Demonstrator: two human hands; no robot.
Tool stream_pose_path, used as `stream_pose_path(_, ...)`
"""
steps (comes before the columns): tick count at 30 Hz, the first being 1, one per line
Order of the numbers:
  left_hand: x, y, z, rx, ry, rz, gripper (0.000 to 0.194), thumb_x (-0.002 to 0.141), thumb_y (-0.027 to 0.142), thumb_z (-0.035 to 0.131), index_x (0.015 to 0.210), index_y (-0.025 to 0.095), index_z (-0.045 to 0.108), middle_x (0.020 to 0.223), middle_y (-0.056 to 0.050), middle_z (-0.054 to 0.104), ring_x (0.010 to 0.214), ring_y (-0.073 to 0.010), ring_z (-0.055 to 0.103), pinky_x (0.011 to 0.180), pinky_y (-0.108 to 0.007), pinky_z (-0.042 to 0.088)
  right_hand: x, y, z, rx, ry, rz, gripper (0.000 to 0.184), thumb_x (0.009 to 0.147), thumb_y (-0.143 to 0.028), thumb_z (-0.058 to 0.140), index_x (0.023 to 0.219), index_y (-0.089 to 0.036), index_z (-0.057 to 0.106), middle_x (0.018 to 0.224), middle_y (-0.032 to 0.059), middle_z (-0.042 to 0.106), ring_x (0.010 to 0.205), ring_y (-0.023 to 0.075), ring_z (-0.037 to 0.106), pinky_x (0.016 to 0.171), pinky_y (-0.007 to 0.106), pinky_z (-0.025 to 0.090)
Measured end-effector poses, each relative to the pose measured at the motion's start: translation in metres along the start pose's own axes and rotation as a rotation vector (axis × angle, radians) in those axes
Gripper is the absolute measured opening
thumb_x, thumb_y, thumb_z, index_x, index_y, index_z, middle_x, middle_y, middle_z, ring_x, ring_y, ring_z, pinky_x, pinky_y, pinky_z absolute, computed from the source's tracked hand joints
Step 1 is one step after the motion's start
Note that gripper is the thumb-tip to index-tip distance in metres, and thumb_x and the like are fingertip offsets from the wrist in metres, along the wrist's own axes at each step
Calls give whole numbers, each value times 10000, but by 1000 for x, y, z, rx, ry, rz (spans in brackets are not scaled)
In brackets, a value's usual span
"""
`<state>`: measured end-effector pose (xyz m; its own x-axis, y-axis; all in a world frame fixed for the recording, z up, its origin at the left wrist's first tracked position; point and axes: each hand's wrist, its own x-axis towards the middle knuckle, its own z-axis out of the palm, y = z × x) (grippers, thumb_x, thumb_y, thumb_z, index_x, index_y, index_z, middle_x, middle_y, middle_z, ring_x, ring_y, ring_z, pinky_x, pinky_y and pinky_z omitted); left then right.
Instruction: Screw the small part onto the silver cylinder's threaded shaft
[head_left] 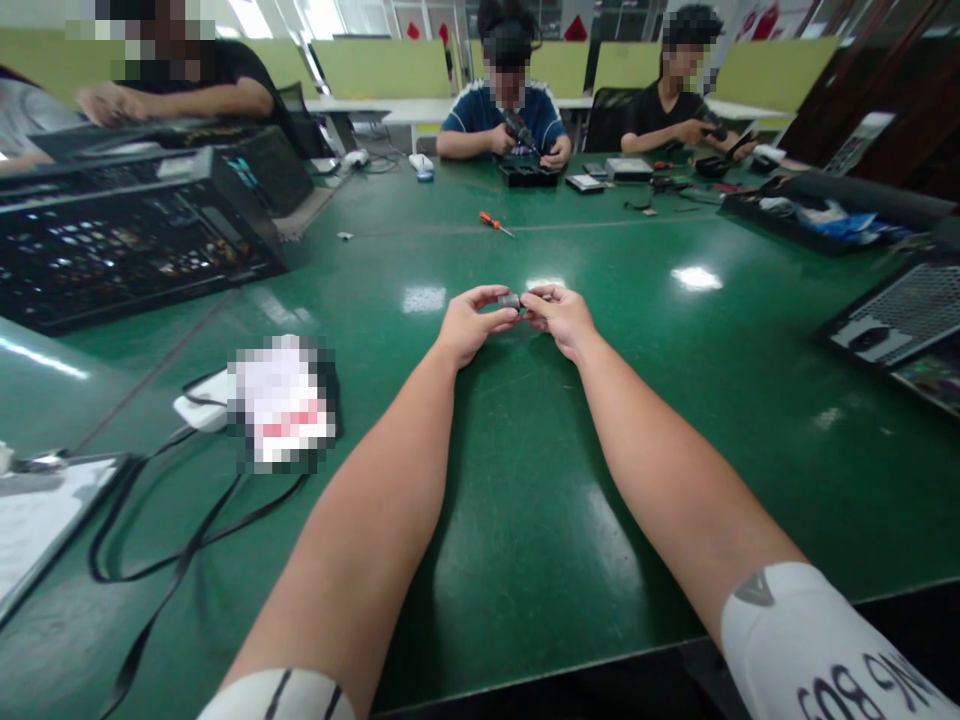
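Left hand [474,324] of mine, near the middle of the frame, pinches a small grey cylinder [509,301] between thumb and fingertips; right hand [566,318] closes its fingertips on the dark right-hand end, though I cannot tell whether that is a separate piece. The cylinder sits between my hands, over the green tabletop [525,460]. I judge it light and stiff, probably sturdy, its round side apt to roll or slip, so fingertips around both ends suit it best.

Clipped papers [45,515] lie lower left, below a black computer case [135,240]. A loose black strap [196,543] loops beside my left forearm and could snag it. Beyond my hands, upper centre, lies an orange screwdriver [493,222]; behind it a co-worker holds a drill [519,130]. A vented panel [896,305] stands at the right edge, well apart.
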<state>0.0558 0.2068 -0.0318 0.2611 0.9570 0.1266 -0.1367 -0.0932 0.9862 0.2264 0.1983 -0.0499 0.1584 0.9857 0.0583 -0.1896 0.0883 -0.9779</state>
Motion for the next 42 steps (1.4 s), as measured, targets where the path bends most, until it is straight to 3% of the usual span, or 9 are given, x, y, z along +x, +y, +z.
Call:
stream_pose_path(3,-2,1,2,-12,20,-2,409,669,59,852,1043,151,713,1043,-53,754,793,-148,754,848,-367,639,-2,-2,1,-7,2,-6,450,690,-534,893,894,-208,661,839,6,718,738,139,694,618,227,521)
stream_pose_path(8,-14,2,6,-11,78,-27,373,615,96,874,924,144,671,887,-19,748,737,-142,736,822,-350,622,-16,-12,-9,30,60,-12,595,712,-747,747,1018,-243,661,1122,43,713,948,174,686,633,214,502)
stream_pose_path(13,-57,21,17,14,68,-59,359,550,162,920,757,149,627,809,-19,739,685,-135,703,756,-322,594,-56,-38,-24,37,112,24,541,776,-722,696,1010,-236,668,1125,59,696,939,191,670,586,219,474)
stream_pose_path(16,-108,43,20,64,0,-99,367,508,152,940,760,159,673,794,-45,757,669,-164,707,698,-317,583,-103,-59,-33,-101,-7,-9,411,824,-612,719,962,-226,694,1069,57,707,903,189,660,576,225,468)
stream_pose_path(20,-188,67,20,184,-165,-177,326,575,222,930,737,214,646,827,-49,752,672,-182,702,647,-326,581,-176,-82,-46,-338,-276,-142,298,929,-523,653,1003,-245,729,968,50,734,857,197,669,644,280,508)
stream_pose_path(24,-236,69,19,284,-234,-23,243,651,228,879,719,239,647,867,-60,730,755,-199,707,688,-339,593,-219,-90,-55,-613,-515,-420,185,916,-410,704,994,-243,713,940,57,743,869,224,680,796,367,531)
stream_pose_path(26,-242,67,17,398,-237,84,202,683,230,856,721,254,659,862,-64,731,772,-213,706,700,-357,585,-225,-88,-55,-680,-603,-507,222,871,-363,757,1045,-239,693,1039,82,743,966,249,685,896,405,531)
stream_pose_path(30,-239,64,13,559,-271,217,172,727,247,837,745,277,669,866,-66,754,785,-234,713,746,-396,570,-223,-80,-47,-676,-716,-494,309,835,-325,776,1107,-232,663,1117,100,725,1047,259,684,950,408,533)
stream_pose_path(42,-242,63,11,546,-275,249,170,745,233,835,768,291,677,875,-52,770,770,-229,728,707,-394,567,-228,-75,-38,-678,-799,-440,161,813,-233,749,942,-226,653,1065,79,724,968,226,682,898,378,526)
